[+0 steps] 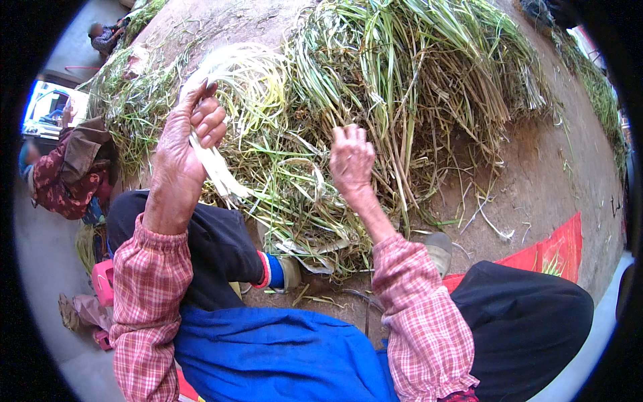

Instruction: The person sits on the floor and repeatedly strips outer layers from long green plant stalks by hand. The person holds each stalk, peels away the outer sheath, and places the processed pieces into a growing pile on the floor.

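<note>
My left hand (188,125) is closed around a bundle of long, pale leafy stalks (218,168). Their white ends stick out below my fist, and thin yellow leaves (263,88) fan out above it. My right hand (353,161) reaches over a heap of green and brown leafy stalks (397,90), fingers bent down at the stems. Whether it grips any is hidden by the back of the hand. Between my feet lies a looser mound of trimmed leaves and peeled strips (306,201).
A red sheet (547,251) lies by my right knee. Pink plastic containers (103,282) stand at far left. A person in a patterned garment (68,183) sits to the left, another person (108,37) farther back. More greens (587,75) line the right side. Strips litter the floor (532,176).
</note>
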A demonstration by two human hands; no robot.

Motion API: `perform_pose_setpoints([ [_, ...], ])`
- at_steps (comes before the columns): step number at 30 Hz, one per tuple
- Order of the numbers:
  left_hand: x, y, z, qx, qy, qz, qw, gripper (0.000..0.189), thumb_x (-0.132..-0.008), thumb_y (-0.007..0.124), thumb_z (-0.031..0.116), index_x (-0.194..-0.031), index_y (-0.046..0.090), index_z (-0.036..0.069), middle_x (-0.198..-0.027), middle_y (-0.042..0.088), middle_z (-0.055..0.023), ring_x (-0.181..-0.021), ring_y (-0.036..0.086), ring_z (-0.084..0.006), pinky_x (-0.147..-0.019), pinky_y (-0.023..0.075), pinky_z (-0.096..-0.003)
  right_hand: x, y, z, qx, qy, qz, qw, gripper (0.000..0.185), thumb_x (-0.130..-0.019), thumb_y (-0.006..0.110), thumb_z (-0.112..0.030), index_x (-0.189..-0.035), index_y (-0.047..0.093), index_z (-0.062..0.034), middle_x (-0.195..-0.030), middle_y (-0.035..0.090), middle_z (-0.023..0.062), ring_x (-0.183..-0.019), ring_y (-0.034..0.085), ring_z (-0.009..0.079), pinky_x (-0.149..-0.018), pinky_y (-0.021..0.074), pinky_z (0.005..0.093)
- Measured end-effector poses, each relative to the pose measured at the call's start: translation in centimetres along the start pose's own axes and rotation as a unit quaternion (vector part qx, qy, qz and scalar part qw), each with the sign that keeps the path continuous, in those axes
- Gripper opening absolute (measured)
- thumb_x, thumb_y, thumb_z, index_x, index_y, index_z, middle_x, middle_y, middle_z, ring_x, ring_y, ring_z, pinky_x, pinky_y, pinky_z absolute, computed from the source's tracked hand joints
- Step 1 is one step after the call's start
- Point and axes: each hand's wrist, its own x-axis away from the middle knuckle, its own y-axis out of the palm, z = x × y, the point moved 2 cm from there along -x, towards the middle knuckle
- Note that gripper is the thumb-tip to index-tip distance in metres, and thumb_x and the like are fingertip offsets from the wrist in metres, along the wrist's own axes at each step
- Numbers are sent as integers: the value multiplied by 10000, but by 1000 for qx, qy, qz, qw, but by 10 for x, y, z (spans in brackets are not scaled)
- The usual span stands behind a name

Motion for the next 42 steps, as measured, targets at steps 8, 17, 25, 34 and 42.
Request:
perform_pose_setpoints([
  [8, 0, 5, -5, -49, 14, 4, 999, 101, -871, 511, 101, -877, 490, 3, -530, 289, 49, -411, 292, -44, -338, 236, -186, -12, 26, 37, -35, 0, -93, 995, 84, -721, 559, -144, -750, 611, -84, -826, 525, 65, -826, 529, 225, -650, 423, 355],
  [17, 0, 13, 2, -82, 48, 91, 991, 285, -886, 460, 75, -1119, 445, -89, -502, 254, 37, -393, 277, -50, -317, 239, -188, -8, -20, 45, -599, 306, -22, 740, 117, -822, 567, -117, -864, 627, -25, -613, 525, -4, -570, 494, 91, -524, 395, 226],
  [25, 5, 7, 6, -59, 58, 89, 993, 276, -890, 449, 73, -1109, 454, -94, -525, 269, 32, -402, 283, -52, -328, 244, -188, -39, -149, 35, -788, 256, 117, 547, 226, -884, 500, -194, -973, 577, -1, -529, 346, -82, -415, 262, 5, -356, 176, 173],
  [34, -7, 5, -19, -100, 10, 103, 990, 216, -850, 536, 107, -1031, 503, -6, -560, 340, 44, -447, 336, -48, -338, 258, -177, -4, -74, 10, -737, 246, -115, 619, 187, -900, 476, -184, -970, 582, -46, -618, 571, -2, -514, 464, 45, -464, 359, 185],
  [42, -14, -14, -33, -173, 9, 127, 977, 219, -810, 568, 80, -1014, 518, 18, -867, 612, -99, -524, 496, -84, -346, 335, -161, 20, -54, -17, -775, 148, -263, 556, 152, -872, 501, -144, -944, 572, -30, -759, 622, 37, -693, 562, 79, -587, 439, 207],
])
